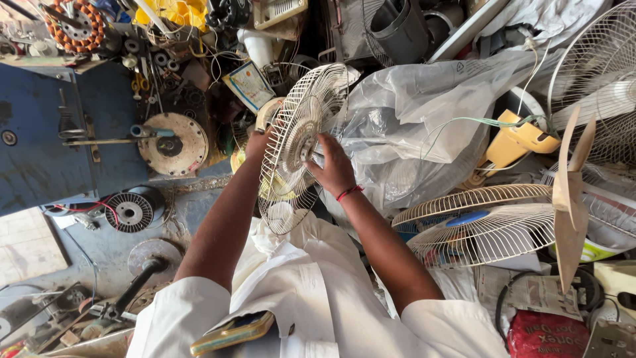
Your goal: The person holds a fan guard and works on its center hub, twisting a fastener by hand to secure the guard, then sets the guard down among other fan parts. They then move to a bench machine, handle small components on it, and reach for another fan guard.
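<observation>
**Wire fan guard, cream, held in both hands**

Round wire fan guard [299, 142], radial ribs, domed, tilted on edge above the lap. Right hand [333, 167] pressed against the hub, fingers curled round the centre ring; red thread at the wrist. Left hand [257, 142] behind the rim, mostly hidden, grip not discernible. Crinkled translucent plastic sheet [411, 119] just beside. Second caged fan [480, 222] lying flat, near. Blue metal counter [40, 146], scuffed.

Seen from above: white wire fan guard [301, 142] held on edge between both hands, right hand [333, 167] pressed to its hub (red thread at the wrist), left hand [257, 142] behind the rim, partly hidden. Clear plastic sheet [411, 113] just beside; another fan cage [480, 222] lying near, right.
</observation>
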### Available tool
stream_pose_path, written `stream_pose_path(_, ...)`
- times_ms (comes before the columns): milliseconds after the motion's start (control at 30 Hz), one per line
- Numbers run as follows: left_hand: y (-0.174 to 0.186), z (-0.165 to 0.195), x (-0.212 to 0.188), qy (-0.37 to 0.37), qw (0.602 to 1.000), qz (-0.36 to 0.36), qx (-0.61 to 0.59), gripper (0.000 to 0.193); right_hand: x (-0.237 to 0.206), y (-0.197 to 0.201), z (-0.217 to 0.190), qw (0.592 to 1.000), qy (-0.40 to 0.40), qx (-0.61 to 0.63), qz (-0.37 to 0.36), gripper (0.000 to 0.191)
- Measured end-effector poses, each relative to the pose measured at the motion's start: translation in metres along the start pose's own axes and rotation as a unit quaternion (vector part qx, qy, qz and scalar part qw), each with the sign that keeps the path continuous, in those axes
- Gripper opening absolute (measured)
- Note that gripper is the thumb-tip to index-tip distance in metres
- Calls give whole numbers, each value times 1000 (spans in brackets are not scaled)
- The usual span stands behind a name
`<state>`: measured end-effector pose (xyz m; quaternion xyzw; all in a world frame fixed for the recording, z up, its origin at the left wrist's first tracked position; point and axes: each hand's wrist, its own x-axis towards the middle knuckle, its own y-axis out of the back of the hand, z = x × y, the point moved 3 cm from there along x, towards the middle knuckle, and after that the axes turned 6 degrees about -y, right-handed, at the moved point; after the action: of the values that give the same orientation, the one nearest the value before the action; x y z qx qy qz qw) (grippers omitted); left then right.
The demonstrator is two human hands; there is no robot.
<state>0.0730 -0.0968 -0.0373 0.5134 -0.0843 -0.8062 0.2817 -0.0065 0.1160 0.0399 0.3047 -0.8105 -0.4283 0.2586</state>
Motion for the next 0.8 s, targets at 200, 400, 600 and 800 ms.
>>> stream_pose_path(200,-6,-7,16,-48,999,-12,-9,90,-5,-32,22,910,-295,256,-141,57)
stream_pose_path(400,-5,-6,12,-40,999,1,-10,91,-6,-37,28,791,-462,348,-201,53)
stream_pose_path(600,-1,2,-7,-16,999,2,-52,96,-4,7,-13,999,-10,37,-35,68)
stream_pose_path(800,-5,-1,4,-51,999,8,-9,89,-8,-49,38,705,-546,387,-236,66)
